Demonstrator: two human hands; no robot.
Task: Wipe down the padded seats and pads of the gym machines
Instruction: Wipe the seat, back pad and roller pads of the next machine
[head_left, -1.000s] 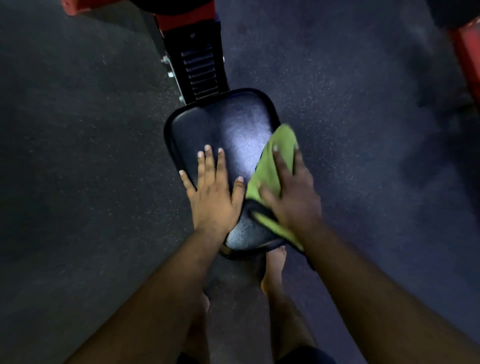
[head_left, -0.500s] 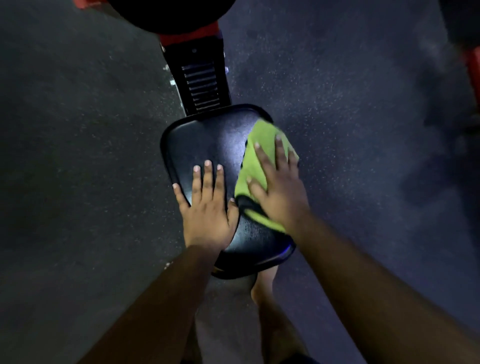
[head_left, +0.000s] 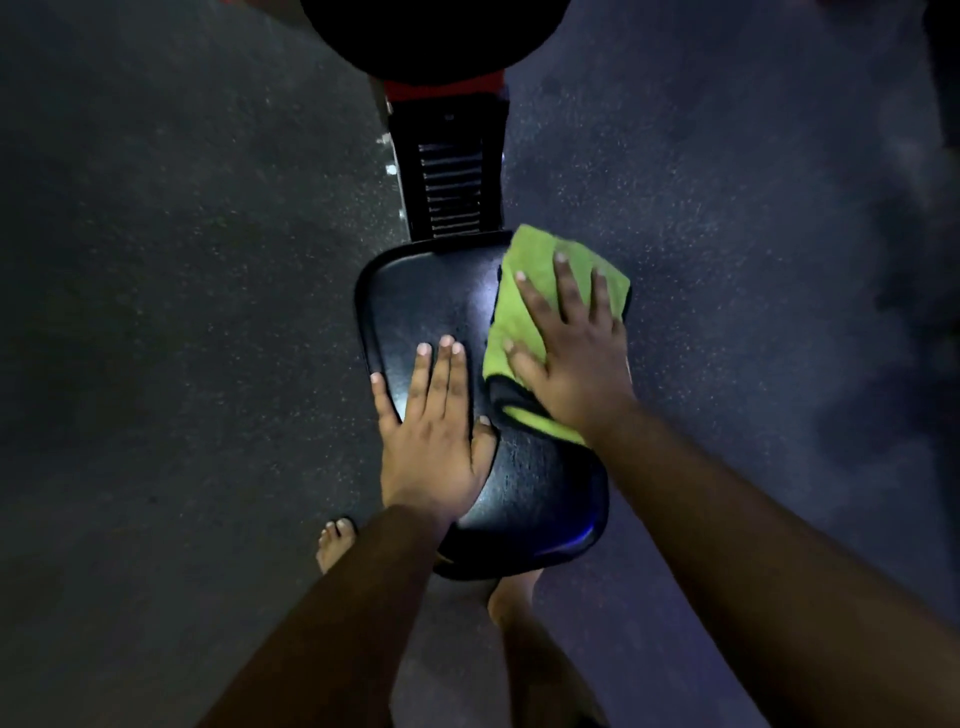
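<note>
Slid farther up the black padded vinyl seat (head_left: 441, 312) toward its far right corner since a second ago: right hand (head_left: 576, 353), fingers spread flat, pressing the lime-green microfibre cloth with black trim (head_left: 530, 275) against the pad, cloth edge overhanging the seat's right rim. Left hand (head_left: 431, 431) open, palm down on the seat's near left side, gripping nothing, just beside the cloth. Beyond the seat, black ribbed adjuster post (head_left: 449, 192); below, speckled dark rubber floor (head_left: 182, 312), bare foot (head_left: 335, 540).

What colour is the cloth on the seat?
Bright lime green cloth with a dark edge, seen from the head view.
</note>
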